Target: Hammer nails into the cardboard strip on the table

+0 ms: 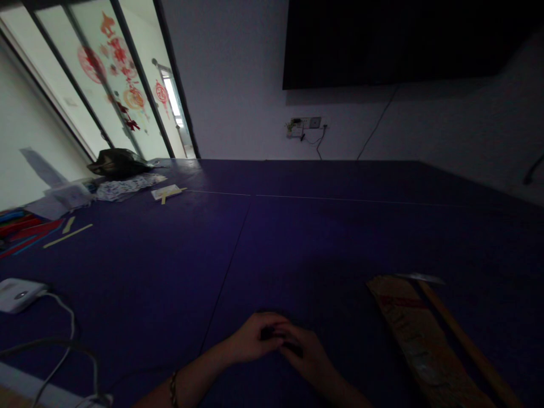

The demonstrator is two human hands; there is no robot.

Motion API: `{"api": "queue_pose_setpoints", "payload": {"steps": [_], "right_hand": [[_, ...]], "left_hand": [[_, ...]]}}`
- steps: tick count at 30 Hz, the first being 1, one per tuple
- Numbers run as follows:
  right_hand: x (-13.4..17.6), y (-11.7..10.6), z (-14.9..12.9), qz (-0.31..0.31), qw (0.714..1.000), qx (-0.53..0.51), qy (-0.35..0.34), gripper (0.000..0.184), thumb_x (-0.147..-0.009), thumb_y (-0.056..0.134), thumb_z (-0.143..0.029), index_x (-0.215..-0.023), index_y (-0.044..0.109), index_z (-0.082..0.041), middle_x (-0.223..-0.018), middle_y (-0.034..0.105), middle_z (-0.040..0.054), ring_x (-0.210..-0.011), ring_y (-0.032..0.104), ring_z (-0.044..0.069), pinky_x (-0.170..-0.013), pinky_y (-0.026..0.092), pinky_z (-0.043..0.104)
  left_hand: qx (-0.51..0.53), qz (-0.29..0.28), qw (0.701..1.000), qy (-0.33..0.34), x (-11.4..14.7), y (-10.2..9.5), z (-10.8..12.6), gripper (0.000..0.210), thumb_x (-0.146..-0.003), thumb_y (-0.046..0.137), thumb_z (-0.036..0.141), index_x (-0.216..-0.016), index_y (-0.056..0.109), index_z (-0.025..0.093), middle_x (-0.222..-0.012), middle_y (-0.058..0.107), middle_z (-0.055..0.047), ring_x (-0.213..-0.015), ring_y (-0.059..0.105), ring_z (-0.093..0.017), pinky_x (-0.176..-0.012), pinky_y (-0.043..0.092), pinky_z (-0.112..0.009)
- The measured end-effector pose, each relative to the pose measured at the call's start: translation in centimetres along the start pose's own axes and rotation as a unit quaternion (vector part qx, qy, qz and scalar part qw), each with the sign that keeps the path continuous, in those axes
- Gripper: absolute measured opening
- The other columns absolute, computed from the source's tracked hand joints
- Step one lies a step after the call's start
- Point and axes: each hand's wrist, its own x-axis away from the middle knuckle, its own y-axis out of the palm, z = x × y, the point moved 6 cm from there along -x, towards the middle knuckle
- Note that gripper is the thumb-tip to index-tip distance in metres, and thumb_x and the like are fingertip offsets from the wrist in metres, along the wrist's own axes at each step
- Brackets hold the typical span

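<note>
My left hand (254, 338) and my right hand (306, 352) meet low in the middle of the view, over the purple-blue table (272, 243). Their fingertips touch or overlap. The fingers of both hands are loosely curved, with a dark gap between thumb and fingers, and no held object shows. A bracelet (173, 389) circles the left wrist. Off to the right of my hands lies a hammer with a long wooden handle (459, 334) and a thin metal head (420, 277). Beside the handle is a long brown printed package (419, 334).
At left, a white device (21, 294) trails a cable (70, 317). Farther back lie yellow strips (68, 236), red and blue pieces (29, 232), a white packet (165, 192), crumpled patterned material (127, 187) and a black bag (119, 163). A dark screen (391, 42) hangs on the wall.
</note>
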Motion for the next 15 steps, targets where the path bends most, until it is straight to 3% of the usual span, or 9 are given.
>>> {"api": "queue_pose_setpoints", "payload": {"steps": [15], "right_hand": [[0.01, -0.17, -0.48, 0.012, 1.000, -0.008, -0.003, 0.022, -0.074, 0.054, -0.022, -0.092, 0.065, -0.019, -0.091, 0.072, 0.0085, -0.085, 0.068, 0.021, -0.075, 0.054, 0.030]], "left_hand": [[-0.003, 0.006, 1.000, -0.001, 0.04, -0.02, -0.31, 0.028, -0.078, 0.054, 0.024, -0.104, 0.058, 0.015, -0.097, 0.061, -0.007, -0.089, 0.056, -0.018, -0.080, 0.044, -0.029]]}}
